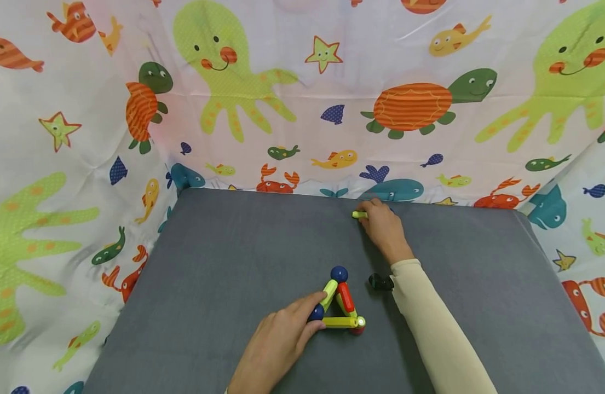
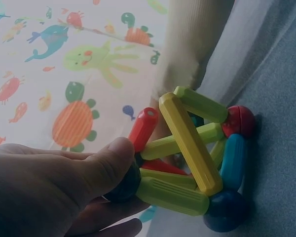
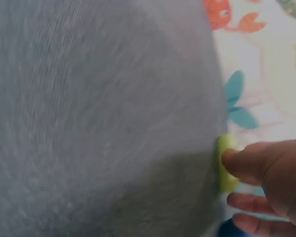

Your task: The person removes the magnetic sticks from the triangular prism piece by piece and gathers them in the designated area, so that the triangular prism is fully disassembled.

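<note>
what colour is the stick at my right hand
Yellow-green; the stick shows best in the right wrist view.

A long, cream-coloured fabric sleeve (image 1: 437,323) is worn at lower right of the head view; a small, rounded black device (image 1: 379,282) is seen beside its cuff. The left hand (image 1: 282,331) and right hand (image 1: 381,227) are seen bare.

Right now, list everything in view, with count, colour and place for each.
Model: one, multicoloured, in the left hand
Its sticks: count unclear, green, yellow, red, blue, joined together
Dark blue balls: at least two, in the model
Red ball: one, in the model
Loose stick: one, green, table's far edge
Blue piece: one, partly hidden by the right hand
Table: one, grey, below
Printed cloth: count unclear, white with sea animals, around the table
Black device: one, right cuff
Sleeve: one plainly seen, cream, right arm
Hands: two, bare, gripping model and loose stick
</note>
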{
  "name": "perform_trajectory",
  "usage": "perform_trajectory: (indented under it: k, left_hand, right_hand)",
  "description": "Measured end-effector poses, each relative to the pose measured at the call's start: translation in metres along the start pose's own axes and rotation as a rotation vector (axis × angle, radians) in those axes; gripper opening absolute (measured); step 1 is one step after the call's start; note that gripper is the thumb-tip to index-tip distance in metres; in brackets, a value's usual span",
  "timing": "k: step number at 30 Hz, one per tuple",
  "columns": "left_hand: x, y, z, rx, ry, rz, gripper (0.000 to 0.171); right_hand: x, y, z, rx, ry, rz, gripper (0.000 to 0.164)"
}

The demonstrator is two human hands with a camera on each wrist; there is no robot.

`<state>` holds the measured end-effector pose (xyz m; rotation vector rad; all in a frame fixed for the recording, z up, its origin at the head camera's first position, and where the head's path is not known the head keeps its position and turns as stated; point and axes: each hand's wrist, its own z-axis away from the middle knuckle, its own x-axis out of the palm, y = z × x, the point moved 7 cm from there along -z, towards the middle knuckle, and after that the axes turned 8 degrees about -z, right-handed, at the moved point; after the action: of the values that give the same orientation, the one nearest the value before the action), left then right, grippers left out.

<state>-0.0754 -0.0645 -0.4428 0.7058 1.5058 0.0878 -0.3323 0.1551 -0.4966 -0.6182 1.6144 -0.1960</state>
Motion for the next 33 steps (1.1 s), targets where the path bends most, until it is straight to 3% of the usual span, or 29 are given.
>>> perform_trajectory:
  k: [7, 12, 16, 20, 26, 33]
  left_hand:
    - [0.000, 0.001, -0.001, 0.016, 0.021, -0.015, 0.051]
    - [-0.002, -0.001, -0.001, 0.006, 0.019, -0.024, 0.053]
    - [-0.003, -0.003, 0.000, -0.009, 0.015, -0.025, 0.053]
    - [-0.003, -0.002, -0.001, -0.010, 0.015, -0.025, 0.053]
    - [-0.002, 0.000, -0.001, 0.010, 0.025, -0.032, 0.053]
    - [0.000, 0.003, -0.001, 0.019, 0.032, -0.035, 0.051]
  right_hand:
    - [-0.048, -0.027, 0.029, 0.024, 0.102, -0.065, 0.034]
    - [-0.088, -0.054, 0.061, 0.026, 0.112, -0.155, 0.037]
    - [-0.104, -0.075, 0.090, 0.030, 0.116, -0.191, 0.041]
    - [-0.098, -0.098, 0.122, 0.009, 0.086, -0.209, 0.045]
    - [-0.070, -0.125, 0.162, -0.013, -0.037, -0.215, 0.051]
    - [-0.057, -0.134, 0.186, -0.017, -0.004, -0.168, 0.057]
